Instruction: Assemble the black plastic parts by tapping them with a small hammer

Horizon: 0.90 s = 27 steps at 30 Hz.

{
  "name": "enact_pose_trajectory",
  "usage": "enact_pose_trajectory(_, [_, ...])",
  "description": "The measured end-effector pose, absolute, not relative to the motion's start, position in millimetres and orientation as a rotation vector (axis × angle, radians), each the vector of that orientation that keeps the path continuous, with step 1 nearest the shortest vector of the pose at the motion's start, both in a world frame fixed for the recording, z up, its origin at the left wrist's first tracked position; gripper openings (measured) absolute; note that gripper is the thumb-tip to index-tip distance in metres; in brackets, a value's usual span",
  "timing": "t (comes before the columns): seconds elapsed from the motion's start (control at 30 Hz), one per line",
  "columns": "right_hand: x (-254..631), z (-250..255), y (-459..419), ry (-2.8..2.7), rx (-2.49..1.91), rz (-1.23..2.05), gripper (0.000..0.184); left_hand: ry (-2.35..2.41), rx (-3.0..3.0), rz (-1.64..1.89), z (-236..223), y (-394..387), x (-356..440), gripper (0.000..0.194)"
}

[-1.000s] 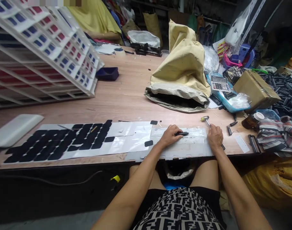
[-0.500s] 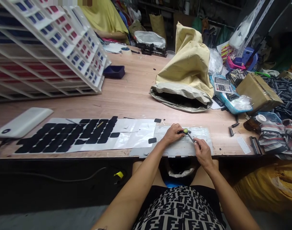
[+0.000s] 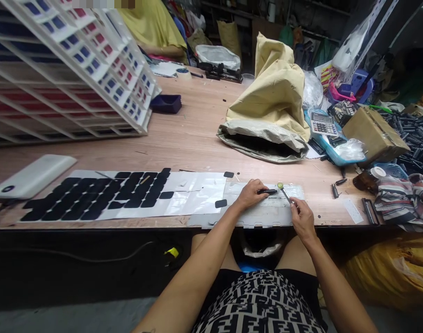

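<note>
My left hand is closed in a pinch on a slim black part, which points to the right over a grey-white board. My right hand is wrapped round a small hammer with a metal shaft and a round yellow-green head. The hammer's head is just right of the black part's tip, apart from it. Left of the board, a white sheet carries rows of black rounded pieces. One loose black piece lies near my left wrist.
A beige sack lies open-mouthed beyond the board. At left stand a white plastic basket and a white device. To the right are a calculator, a carton, a brown bottle and striped cloth.
My right hand has moved right with the hammer, whose head has left the black part's tip. My left hand has stayed in nearly the same place, holding the part.
</note>
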State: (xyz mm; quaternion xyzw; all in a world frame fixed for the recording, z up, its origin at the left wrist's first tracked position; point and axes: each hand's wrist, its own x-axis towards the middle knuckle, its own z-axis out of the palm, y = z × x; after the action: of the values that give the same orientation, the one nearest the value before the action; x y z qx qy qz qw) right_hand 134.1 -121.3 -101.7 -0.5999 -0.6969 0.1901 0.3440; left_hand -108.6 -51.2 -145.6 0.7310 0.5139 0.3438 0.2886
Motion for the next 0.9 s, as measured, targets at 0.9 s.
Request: enact_pose_trajectory(0.9, [156.6, -116.6, -44.8, -1.914, -2.131, -0.3, 0.029, 1.412, 2.52, 1.078, -160.1, -218.8, -67.7, 0.019])
